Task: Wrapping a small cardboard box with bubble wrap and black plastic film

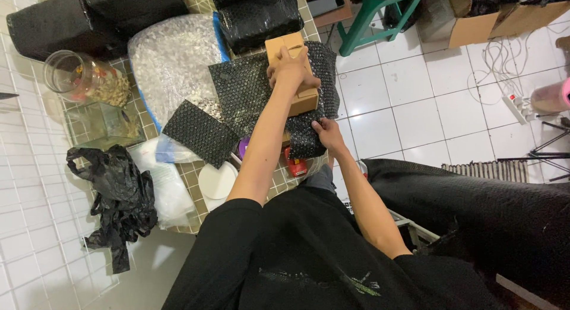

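Observation:
A small brown cardboard box point(284, 44) lies on a sheet of black bubble wrap point(246, 90) spread over a tiled counter point(191, 176). My left hand point(291, 70) presses down on top of the box, fingers curled over it. My right hand point(326, 134) pinches the near edge of the black bubble wrap at the counter's right side. A smaller piece of black bubble wrap point(199, 132) lies to the left of the sheet.
A clear bag of filler point(172, 58), black wrapped bundles point(258, 13), a glass jar point(86, 78), a black plastic bag point(116, 194), a white round lid point(217, 180) and a red tape dispenser point(295, 166) crowd the counter. Right: white tile floor, green stool point(374, 10), cardboard boxes point(475, 25), power strip point(516, 105).

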